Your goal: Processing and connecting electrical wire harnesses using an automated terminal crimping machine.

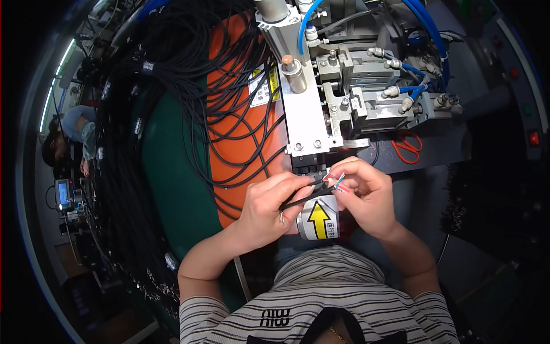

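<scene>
While the far right is taken up by a metal machine (309, 123), a heap of black cables (183, 34) is spread over the left, perhaps for easy picking; no container can be made out around it. On the machine's near side, the left hand (266, 206) and right hand (369, 198) are held close together. Red-handled scissors (408, 150) are laid farther right, seemingly within reach. By the left fingertips a single cable (303, 199) is pinched, probably for steadiness; by the right, thin coloured wires (342, 179) at its end are gripped.

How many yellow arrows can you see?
1 arrow: it's on the white label, just below the cable in the left hand. Others may be hidden under the cable pile.
</scene>
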Available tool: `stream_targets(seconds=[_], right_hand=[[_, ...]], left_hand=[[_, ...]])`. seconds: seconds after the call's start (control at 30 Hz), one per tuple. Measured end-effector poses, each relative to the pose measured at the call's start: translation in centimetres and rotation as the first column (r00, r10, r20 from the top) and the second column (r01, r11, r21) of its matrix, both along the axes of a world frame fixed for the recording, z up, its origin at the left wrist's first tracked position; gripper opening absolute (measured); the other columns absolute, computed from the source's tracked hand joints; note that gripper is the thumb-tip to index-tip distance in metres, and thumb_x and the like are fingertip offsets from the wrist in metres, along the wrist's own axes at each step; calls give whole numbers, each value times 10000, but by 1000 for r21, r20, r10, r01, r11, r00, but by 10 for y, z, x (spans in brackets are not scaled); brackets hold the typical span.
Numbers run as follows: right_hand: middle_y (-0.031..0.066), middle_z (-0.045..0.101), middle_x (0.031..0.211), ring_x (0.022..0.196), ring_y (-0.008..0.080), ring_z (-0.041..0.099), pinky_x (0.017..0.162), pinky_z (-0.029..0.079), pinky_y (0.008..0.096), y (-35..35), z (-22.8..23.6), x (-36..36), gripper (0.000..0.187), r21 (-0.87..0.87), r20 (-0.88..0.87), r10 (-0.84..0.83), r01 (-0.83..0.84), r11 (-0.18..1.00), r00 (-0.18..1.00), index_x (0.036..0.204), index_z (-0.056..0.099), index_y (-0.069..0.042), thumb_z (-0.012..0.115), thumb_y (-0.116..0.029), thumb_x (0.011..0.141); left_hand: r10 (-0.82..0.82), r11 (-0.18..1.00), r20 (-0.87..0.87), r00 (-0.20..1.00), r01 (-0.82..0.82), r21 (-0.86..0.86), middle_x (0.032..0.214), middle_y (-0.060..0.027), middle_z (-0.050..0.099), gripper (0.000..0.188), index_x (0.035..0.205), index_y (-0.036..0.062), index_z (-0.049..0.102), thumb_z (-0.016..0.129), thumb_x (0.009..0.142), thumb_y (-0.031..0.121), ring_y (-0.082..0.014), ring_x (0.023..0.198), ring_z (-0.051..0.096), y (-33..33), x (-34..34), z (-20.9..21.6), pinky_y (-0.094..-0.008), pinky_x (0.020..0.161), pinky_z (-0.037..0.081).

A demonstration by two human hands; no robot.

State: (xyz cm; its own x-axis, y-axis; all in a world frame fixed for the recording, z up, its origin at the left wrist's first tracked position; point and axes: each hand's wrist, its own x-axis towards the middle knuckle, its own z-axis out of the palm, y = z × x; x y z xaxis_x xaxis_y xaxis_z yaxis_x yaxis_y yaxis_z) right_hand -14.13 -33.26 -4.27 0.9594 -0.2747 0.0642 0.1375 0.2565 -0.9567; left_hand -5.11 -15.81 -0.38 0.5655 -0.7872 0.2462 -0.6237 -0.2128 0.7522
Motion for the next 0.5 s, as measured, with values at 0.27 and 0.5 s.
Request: stream_targets(seconds=[0.27, 0.5], right_hand=[[62, 640, 840, 536, 65, 555, 465, 391, 171, -16, 7, 4, 157, 498, -200, 271, -141, 856, 942, 1071, 631, 42, 582, -34, 942], [67, 641, 839, 546, 67, 555, 472, 392, 184, -8, -1, 1, 149, 80, -56, 95, -90, 993, 994, 1052, 653, 39, 574, -8, 934]], left_hand=[[11, 999, -13, 1000, -11, -49, 801, -122, 650, 233, 1024, -22, 633, 657, 801, -83, -220, 640, 631, -6, 0, -8, -287, 582, 495], [-54, 999, -9, 999, 54, 5, 811, -129, 658, 202, 1012, -20, 631, 666, 813, -16, -247, 655, 654, -12, 6, -8, -306, 565, 507]])
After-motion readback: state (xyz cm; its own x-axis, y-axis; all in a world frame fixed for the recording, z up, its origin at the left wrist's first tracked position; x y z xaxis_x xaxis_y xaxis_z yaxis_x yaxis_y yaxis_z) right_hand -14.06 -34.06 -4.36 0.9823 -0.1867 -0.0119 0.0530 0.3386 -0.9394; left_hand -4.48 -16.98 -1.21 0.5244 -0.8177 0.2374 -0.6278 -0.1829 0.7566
